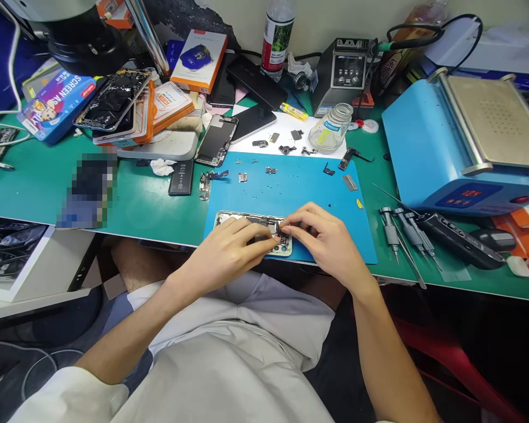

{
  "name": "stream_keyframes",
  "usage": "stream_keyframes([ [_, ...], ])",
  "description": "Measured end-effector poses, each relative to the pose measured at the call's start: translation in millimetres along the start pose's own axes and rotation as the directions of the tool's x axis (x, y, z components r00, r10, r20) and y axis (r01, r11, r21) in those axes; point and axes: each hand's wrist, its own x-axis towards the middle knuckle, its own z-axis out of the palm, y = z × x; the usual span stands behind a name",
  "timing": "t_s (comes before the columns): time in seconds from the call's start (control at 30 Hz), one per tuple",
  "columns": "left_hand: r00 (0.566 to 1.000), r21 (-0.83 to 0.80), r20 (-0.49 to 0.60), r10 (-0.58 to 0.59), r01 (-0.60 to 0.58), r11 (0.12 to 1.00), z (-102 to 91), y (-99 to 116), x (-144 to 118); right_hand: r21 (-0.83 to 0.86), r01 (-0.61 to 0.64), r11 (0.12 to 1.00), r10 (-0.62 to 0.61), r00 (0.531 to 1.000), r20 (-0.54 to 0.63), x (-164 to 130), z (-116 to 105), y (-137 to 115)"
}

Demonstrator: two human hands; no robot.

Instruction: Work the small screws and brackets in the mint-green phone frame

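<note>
An opened phone housing (268, 223) lies sideways at the front edge of the blue mat (251, 202), its inner parts showing. Across its left and middle part lies my left hand (233, 249), fingers bent over the housing and the thumb and forefinger reaching its right end. My right hand (328, 238) comes in from the right, fingers pinched together at the same end, close to the left fingertips. Whatever sits between the right fingertips is too small to make out. Behind the hands are small metal brackets (271, 170) and several tiny screws.
Right of the mat lie screwdrivers (390, 232), tweezers (409, 254) and a blue heating machine (454, 147). A glass jar (330, 129) stands behind the mat. To the left are a phone battery (181, 178), a screen (216, 140) and stacked boxes (200, 59).
</note>
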Motion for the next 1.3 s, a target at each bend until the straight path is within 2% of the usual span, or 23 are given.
stream_keyframes([
  [0.23, 1.000, -0.009, 0.016, -0.001, 0.001, 1.000, 1.8, -0.9, 0.7, 0.016, 0.011, 1.000, -0.011, 0.999, 0.039, 2.0, -3.1, 1.2],
  [0.57, 0.999, -0.018, 0.043, -0.019, 0.019, 1.000, 2.6, 0.5, 4.3, 0.047, -0.018, 0.999, 0.016, 0.999, 0.039, 2.6, -2.2, 1.5],
  [1.0, 0.991, -0.141, 0.034, -0.127, 0.131, 0.981, -0.2, 3.3, 2.9, 0.115, -0.102, 0.988, 0.095, 0.994, 0.060, 3.6, -7.7, -1.7],
  [1.3, 0.958, -0.149, -0.013, -0.285, 0.280, 0.948, -0.8, 4.6, 3.0, 0.164, -0.174, 0.971, 0.175, 0.984, 0.009, -0.6, -8.4, -3.5],
])
